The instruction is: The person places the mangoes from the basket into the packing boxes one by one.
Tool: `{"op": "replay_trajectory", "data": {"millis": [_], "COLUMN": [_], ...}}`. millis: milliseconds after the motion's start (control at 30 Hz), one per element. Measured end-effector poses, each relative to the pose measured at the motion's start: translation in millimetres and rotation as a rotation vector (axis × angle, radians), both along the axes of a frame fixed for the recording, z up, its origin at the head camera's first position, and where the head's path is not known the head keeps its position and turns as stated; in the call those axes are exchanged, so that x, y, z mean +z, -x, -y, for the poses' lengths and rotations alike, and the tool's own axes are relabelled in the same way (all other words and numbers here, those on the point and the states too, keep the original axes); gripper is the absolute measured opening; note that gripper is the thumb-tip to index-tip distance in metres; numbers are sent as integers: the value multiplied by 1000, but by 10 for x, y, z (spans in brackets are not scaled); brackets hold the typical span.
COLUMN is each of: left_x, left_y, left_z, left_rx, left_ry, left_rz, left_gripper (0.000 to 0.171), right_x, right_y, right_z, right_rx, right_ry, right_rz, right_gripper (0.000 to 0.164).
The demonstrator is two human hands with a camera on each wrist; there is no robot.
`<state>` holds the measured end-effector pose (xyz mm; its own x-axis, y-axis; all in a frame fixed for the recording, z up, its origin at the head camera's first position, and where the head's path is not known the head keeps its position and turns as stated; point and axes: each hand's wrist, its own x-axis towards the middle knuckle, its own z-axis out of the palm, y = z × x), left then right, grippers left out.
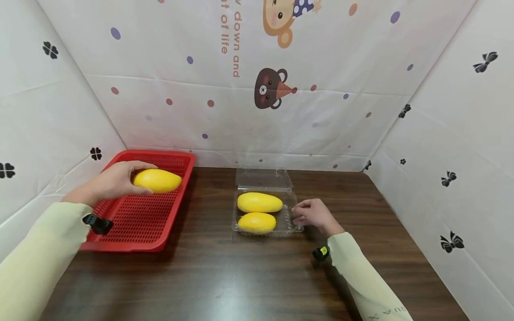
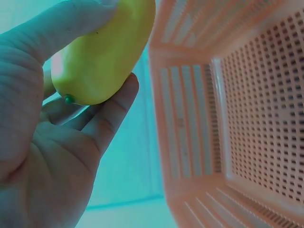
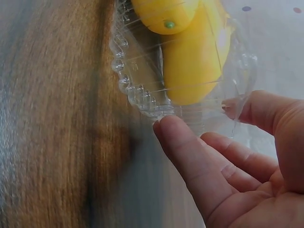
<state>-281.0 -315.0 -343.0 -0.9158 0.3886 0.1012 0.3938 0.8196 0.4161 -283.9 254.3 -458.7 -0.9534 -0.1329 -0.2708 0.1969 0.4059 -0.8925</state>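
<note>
My left hand (image 1: 114,180) grips a yellow mango (image 1: 157,180) over the red basket (image 1: 172,227). In the left wrist view, thumb and fingers wrap the mango (image 2: 104,57), whose small green stem end faces the palm. Two more mangoes, one long (image 1: 259,202) and one shorter (image 1: 257,222), lie side by side in a clear plastic clamshell box (image 1: 286,218) with its lid (image 1: 263,179) raised at the back. My right hand (image 1: 315,215) holds the box's right edge. In the right wrist view, thumb and fingers (image 3: 190,147) pinch the box wall.
The basket stands at the left of the dark wooden table (image 1: 217,276), close to the left wall. Printed white sheets (image 1: 225,120) rise behind and on both sides of the table.
</note>
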Motion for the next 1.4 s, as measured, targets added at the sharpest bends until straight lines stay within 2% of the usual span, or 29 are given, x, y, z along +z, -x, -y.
{"op": "replay_trajectory", "data": {"millis": [267,400,633,833,1133,1267,1400], "left_x": [53,56,34,-41,-193,-266,-330], "left_y": [-94,-123,-195,-250,-245,-249,-243], "left_z": [-305,-458,-768,-1059,-1486,-1662,-1816], "left_rx": [-17,-9,-34,-53,-123,-118,-82], "left_ry": [-49,-72,-95,-107,-60,-95,-134], "left_rz": [-29,-31,-18,-33,-79,-88,-81], "left_gripper": [72,71,68,69,70,70,71], "right_x": [37,43,53,73,63,63,66], "right_y": [-6,-16,-25,-30,-25,-24,-22], "right_z": [-15,-18,-11,-17,-43,-44,-42], "right_rx": [20,28,32,54,113,110,113], "right_ry": [-7,4,14,10,28,34,30], "right_rz": [-1,3,3,11,36,39,34], "right_gripper": [32,33,35,37,43,43,43]}}
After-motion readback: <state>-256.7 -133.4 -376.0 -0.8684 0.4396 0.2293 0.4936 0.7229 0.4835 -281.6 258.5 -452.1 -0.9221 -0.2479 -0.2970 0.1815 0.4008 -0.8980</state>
